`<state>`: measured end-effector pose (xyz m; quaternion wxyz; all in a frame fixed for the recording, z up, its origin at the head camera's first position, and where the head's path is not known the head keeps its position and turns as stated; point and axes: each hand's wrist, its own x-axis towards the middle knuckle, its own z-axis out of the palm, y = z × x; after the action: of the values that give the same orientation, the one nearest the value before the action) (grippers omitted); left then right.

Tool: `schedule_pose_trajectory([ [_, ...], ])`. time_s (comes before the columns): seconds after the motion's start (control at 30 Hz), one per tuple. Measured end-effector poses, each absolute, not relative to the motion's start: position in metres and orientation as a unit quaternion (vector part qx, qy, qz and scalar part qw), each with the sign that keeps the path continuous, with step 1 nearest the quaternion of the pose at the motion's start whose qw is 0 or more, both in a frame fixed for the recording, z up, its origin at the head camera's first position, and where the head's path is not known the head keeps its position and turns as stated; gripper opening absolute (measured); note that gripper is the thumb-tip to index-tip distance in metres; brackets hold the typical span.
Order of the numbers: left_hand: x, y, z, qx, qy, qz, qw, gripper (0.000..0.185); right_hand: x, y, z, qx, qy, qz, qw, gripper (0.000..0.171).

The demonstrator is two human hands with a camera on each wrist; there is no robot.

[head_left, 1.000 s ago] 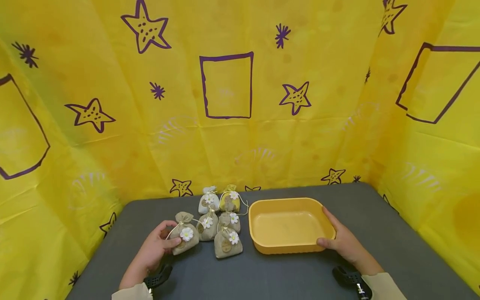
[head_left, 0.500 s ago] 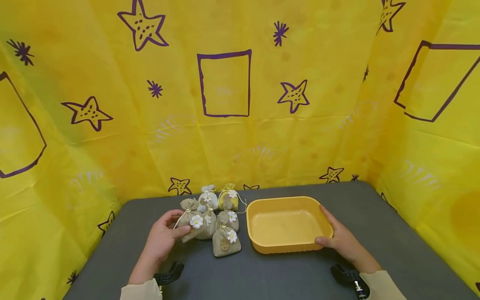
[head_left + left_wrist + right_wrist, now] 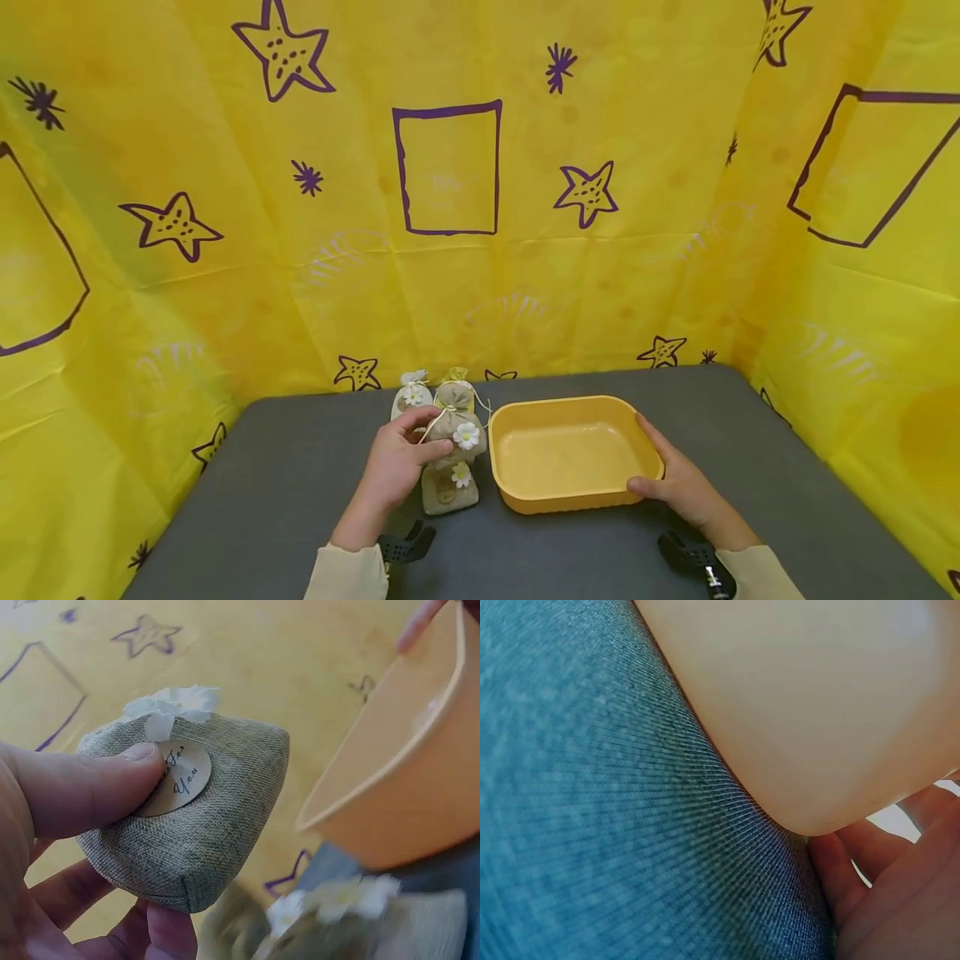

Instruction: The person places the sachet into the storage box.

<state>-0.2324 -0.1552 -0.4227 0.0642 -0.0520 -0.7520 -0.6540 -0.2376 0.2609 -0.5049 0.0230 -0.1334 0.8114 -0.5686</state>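
Up off the table, a small burlap sachet with a white daisy and a round paper tag sits pinched in the left hand, thumb pressed on the tag and fingers curled beneath it. It hangs just beside the left rim of the yellow plastic tub, above the other sachets clustered on the grey table. Over at the tub's near right corner, the right hand rests against the wall, fingers apparently straight along the rim. Yellow star-printed cloth backs everything.
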Motion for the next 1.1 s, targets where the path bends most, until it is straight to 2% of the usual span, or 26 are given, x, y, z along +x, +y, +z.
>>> schedule_pose_trajectory([
  [0.5,-0.271,-0.069,-0.417,-0.14,-0.797,-0.587,-0.006,0.036,-0.236,0.262,-0.506,-0.122,0.809,-0.574,0.032,0.105],
  [0.83,-0.282,-0.003,-0.438,-0.095,-0.79,-0.604,-0.049,0.037,-0.239,0.26,-0.503,-0.114,0.817,-0.564,0.031,0.106],
  [1.0,-0.286,0.011,-0.452,-0.072,-0.816,-0.57,-0.066,0.033,-0.241,0.259,-0.503,-0.116,0.812,-0.572,0.028,0.106],
  [1.1,-0.285,0.014,-0.454,-0.061,-0.849,-0.519,-0.074,0.037,-0.241,0.26,-0.503,-0.118,0.815,-0.566,0.025,0.105],
])
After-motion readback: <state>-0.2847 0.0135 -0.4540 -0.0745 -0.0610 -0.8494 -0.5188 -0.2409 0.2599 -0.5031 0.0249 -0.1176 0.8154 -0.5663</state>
